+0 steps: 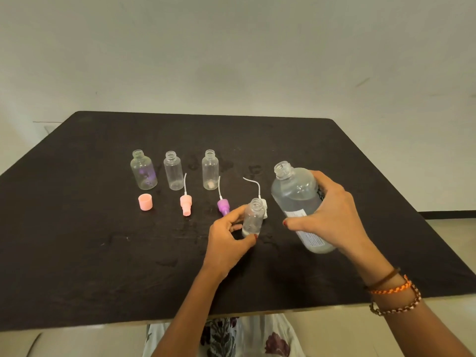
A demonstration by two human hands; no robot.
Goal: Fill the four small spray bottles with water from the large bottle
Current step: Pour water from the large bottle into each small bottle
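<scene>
Head view, table: a dark table (103, 240) fills the middle of the picture, a pale wall behind it.
Head view, left hand: the left hand (228, 238) grips a small spray bottle (253, 219) low on its body, thumb on the near side and fingers round the far-left side; the bottle stands upright, cap off, with a little clear liquid at its bottom.
Head view, right hand: the right hand (332, 215) is wrapped round the large bottle (298, 202), thumb across its near side at the label; the bottle is uncapped, tilted with its mouth up and to the far left, and partly full of clear water.
Relation: the large bottle is just right of the held small bottle, the two apart.
Far row: three more small spray bottles stand upright and open, well left of the hands: left one (143, 170), middle one (173, 174), right one (210, 170).
Near row: a pink cap (145, 202) sits in front of the left bottle; a pink spray head (185, 204) with its tube lies in front of the middle one; a purple spray head (223, 206) lies just left of the left hand's fingers.
Behind held bottle: a white spray head (264, 206) with a curved tube, mostly hidden.
Wrist: braided bracelets (394, 295) on the right wrist.
</scene>
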